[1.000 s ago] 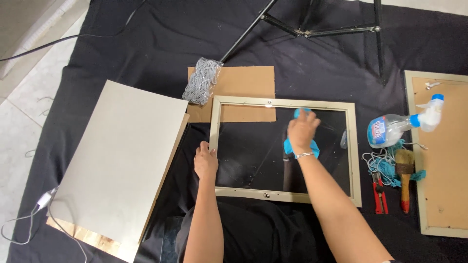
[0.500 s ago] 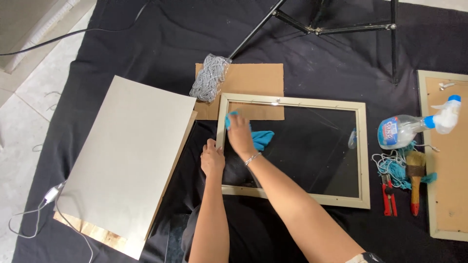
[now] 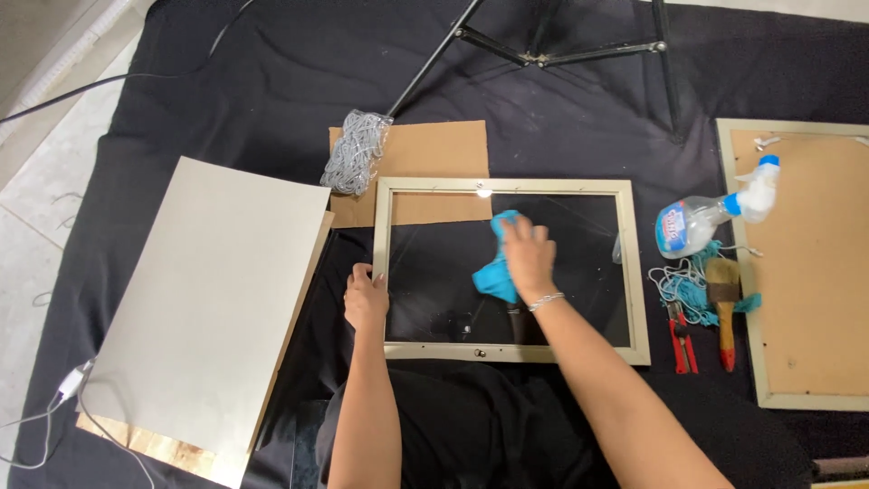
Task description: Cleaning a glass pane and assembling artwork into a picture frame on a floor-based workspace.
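On a black floor cloth (image 3: pixel 226 81), the right hand (image 3: pixel 528 258) presses a blue rag (image 3: pixel 496 272), fingers seemingly bunched, on framed glass (image 3: pixel 434 281); the left hand (image 3: pixel 366 299), fingers curled, steadies its 9 o'clock edge.

The frame (image 3: pixel 510 272) lies at the centre. A cloth (image 3: pixel 496 272) rests on its glass. Left of the frame lies a large board (image 3: pixel 208 303); behind the frame, cardboard (image 3: pixel 434 154) bears a wire bundle (image 3: pixel 356 151). Right of the frame lie a spray bottle (image 3: pixel 701 220), brush (image 3: pixel 723 303) and pliers (image 3: pixel 679 335).
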